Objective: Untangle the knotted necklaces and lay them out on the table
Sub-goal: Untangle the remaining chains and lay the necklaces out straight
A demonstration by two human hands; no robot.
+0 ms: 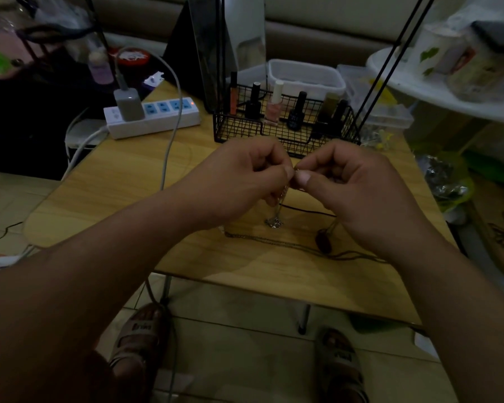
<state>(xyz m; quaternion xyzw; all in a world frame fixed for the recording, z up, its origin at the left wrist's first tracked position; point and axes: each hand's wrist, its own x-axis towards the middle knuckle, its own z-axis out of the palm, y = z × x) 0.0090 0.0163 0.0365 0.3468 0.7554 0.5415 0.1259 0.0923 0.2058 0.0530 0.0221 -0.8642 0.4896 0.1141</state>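
Above a light wooden table [122, 181], the left hand [239, 175] and right hand [358, 184] pinch a thin silver chain necklace [282, 196], its pendant [274, 222] dangling.

The left hand [245, 175] and right hand [358, 184] pinch a thin silver necklace [282, 196] between them above the bench [114, 181]. Its pendant [274, 222] hangs below, near a brown bead [323, 241] on a cord [358, 253].
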